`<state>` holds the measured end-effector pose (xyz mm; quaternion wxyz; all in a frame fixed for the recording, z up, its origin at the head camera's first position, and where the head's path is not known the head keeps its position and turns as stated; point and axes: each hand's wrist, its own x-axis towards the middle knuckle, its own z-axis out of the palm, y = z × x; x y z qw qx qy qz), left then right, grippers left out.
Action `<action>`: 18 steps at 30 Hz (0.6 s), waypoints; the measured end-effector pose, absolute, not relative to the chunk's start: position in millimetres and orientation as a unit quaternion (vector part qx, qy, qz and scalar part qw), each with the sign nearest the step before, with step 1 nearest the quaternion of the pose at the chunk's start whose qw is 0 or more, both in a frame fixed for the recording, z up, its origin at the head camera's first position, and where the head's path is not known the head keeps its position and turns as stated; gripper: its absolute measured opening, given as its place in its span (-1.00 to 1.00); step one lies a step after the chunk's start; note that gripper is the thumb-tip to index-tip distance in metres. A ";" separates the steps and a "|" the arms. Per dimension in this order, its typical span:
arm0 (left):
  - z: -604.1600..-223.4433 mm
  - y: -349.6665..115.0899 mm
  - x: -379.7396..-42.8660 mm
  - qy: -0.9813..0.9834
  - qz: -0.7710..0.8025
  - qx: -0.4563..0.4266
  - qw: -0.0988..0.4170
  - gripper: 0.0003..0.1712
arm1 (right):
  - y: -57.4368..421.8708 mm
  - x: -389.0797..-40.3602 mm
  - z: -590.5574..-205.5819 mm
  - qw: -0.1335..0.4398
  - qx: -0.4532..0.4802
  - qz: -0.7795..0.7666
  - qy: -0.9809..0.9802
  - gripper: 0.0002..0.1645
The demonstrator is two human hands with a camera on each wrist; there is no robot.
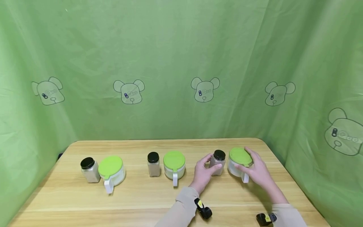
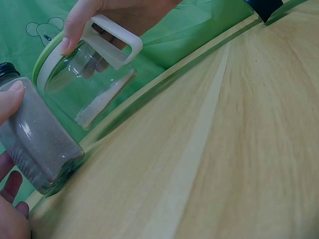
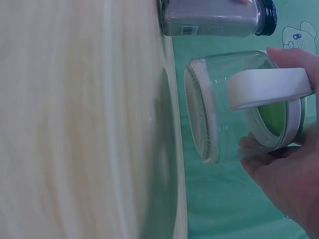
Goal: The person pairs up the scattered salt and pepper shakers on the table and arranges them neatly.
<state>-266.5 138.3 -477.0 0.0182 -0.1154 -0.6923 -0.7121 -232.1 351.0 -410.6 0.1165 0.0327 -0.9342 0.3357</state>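
Observation:
My left hand (image 1: 202, 175) grips a square clear jar (image 2: 42, 134) with a black screw lid and brown-grey powder inside. Its thumb lies on one face and the other fingers are round the far side. To the right, my right hand (image 1: 258, 170) holds a round glass seasoning pot (image 1: 239, 156) by its upper part, thumb and fingers on opposite sides of the green lid. The pot's white handle (image 3: 269, 88) points toward me, and a layer of white contents (image 2: 102, 104) shows at its base. The pot hangs just above the table, tilted slightly.
In the middle of the wooden table (image 1: 136, 201) stand another black-lidded jar (image 1: 153, 168) and green-lidded pot (image 1: 174, 160). A similar jar (image 1: 91, 173) and pot (image 1: 111, 167) stand close together at the left. A green curtain (image 1: 170, 47) surrounds the table's back and sides.

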 end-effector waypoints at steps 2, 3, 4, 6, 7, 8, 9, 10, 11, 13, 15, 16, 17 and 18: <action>-477.4 138.3 -266.5 -0.692 -0.712 -0.116 0.019 -0.46 | 351.0 -232.6 -411.7 0.117 0.037 0.336 -0.934 0.16; -477.8 138.3 -266.7 -0.692 -0.712 -0.117 0.019 -0.46 | 351.0 -232.9 -412.2 0.117 0.039 0.336 -0.934 0.16; -478.3 138.2 -266.8 -0.691 -0.713 -0.118 0.019 -0.46 | 351.0 -233.1 -412.7 0.118 0.041 0.335 -0.934 0.16; -479.1 137.9 -267.3 -0.691 -0.713 -0.119 0.019 -0.46 | 351.1 -233.3 -413.7 0.118 0.043 0.333 -0.934 0.15; -479.7 137.8 -267.5 -0.691 -0.713 -0.120 0.019 -0.47 | 351.1 -233.4 -414.2 0.117 0.043 0.332 -0.935 0.15; -480.2 137.7 -267.7 -0.692 -0.712 -0.120 0.019 -0.47 | 351.0 -233.3 -414.6 0.115 0.042 0.330 -0.936 0.15; -480.7 137.5 -267.8 -0.693 -0.710 -0.119 0.018 -0.47 | 351.1 -233.4 -415.0 0.113 0.042 0.327 -0.937 0.15; -480.9 137.3 -267.7 -0.694 -0.710 -0.119 0.016 -0.47 | 350.9 -233.3 -415.3 0.111 0.041 0.326 -0.938 0.15; -481.0 137.0 -267.7 -0.695 -0.709 -0.118 0.015 -0.47 | 350.8 -233.3 -415.5 0.109 0.041 0.325 -0.938 0.15; -481.0 136.2 -267.2 -0.696 -0.709 -0.114 0.010 -0.46 | 350.3 -233.2 -415.6 0.105 0.040 0.324 -0.939 0.16; -480.5 135.3 -266.9 -0.693 -0.712 -0.112 0.005 -0.45 | 349.6 -233.1 -415.5 0.102 0.039 0.323 -0.940 0.17; -480.1 134.9 -266.6 -0.691 -0.714 -0.110 0.002 -0.45 | 349.2 -233.0 -415.5 0.101 0.040 0.323 -0.940 0.17; -479.9 134.4 -266.4 -0.690 -0.715 -0.109 0.000 -0.44 | 348.9 -233.0 -415.6 0.101 0.041 0.323 -0.940 0.17; -479.8 133.9 -266.1 -0.690 -0.716 -0.107 -0.002 -0.43 | 348.7 -233.0 -415.6 0.101 0.042 0.322 -0.940 0.16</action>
